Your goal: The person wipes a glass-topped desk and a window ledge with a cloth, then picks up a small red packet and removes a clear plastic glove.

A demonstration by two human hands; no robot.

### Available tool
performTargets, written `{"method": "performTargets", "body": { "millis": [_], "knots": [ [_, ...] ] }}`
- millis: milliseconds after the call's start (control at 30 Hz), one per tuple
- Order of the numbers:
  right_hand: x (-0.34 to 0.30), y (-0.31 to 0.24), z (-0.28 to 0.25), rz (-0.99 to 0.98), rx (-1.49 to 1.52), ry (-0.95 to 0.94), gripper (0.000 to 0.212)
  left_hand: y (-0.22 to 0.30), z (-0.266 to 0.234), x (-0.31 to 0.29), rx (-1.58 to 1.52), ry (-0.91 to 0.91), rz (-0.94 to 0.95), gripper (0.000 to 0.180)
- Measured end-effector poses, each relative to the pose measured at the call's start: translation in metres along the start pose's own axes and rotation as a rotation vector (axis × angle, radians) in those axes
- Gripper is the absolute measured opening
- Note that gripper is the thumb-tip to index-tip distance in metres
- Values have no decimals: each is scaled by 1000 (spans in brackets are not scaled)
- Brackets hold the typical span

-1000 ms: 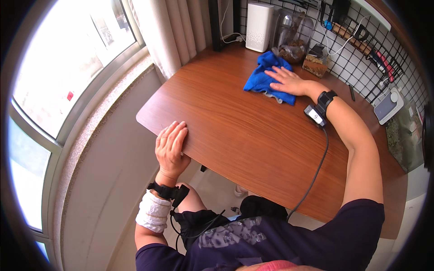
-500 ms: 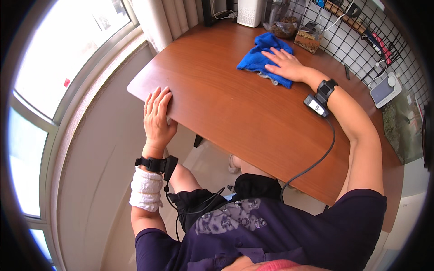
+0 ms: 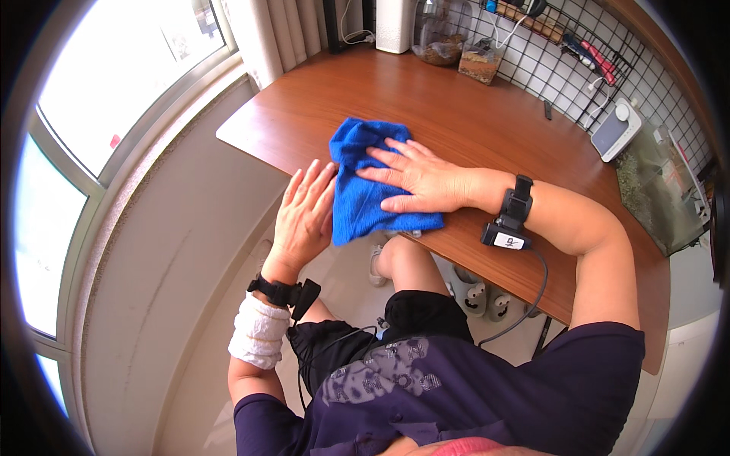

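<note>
A white label with one dark character is stuck to the black sensor box on the person's right wrist, at scene right. Nearer, the navy shirt bears a grey chest print — rows of block lettering — too distorted to read.

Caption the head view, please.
Right hand spread on a blue cloth overhanging a brown desk, left hand close by.

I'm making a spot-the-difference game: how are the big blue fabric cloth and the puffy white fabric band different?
Colour: the big blue fabric cloth is blue; the puffy white fabric band is white.
Size: the cloth looks larger than the band.
Pose: the cloth lies on the brown wooden table, partly over its edge, while the band wraps around the left forearm.
Both look soft and wrinkly.
</note>
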State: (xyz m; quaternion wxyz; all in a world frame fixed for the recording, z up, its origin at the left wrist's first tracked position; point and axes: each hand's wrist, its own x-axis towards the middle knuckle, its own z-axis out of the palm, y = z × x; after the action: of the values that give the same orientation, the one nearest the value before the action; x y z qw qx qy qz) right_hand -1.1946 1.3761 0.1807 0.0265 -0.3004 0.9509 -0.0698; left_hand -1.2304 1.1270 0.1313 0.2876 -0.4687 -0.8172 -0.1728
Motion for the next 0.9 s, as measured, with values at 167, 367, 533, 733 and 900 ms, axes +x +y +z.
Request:
{"method": "performTargets", "body": {
  "millis": [167,367,533,733,900],
  "knots": [
    [-15,31,-7,-50,20,-36,65,39,-2,0,-57,-43,-6,50],
    [-37,126,-16,351,-9,-85,69,81,4,10,-80,-71,16,55],
    [-64,180,-28,509,77,-131,74,88,10,7,-104,-10,-66,55],
    [-100,252,-27,790,63,-41,78,86,23,-2,-108,69,-88,59],
    [-121,305,-15,786,-118,-27,77,88,25,3,-95,125,-103,53]
  ]
}}
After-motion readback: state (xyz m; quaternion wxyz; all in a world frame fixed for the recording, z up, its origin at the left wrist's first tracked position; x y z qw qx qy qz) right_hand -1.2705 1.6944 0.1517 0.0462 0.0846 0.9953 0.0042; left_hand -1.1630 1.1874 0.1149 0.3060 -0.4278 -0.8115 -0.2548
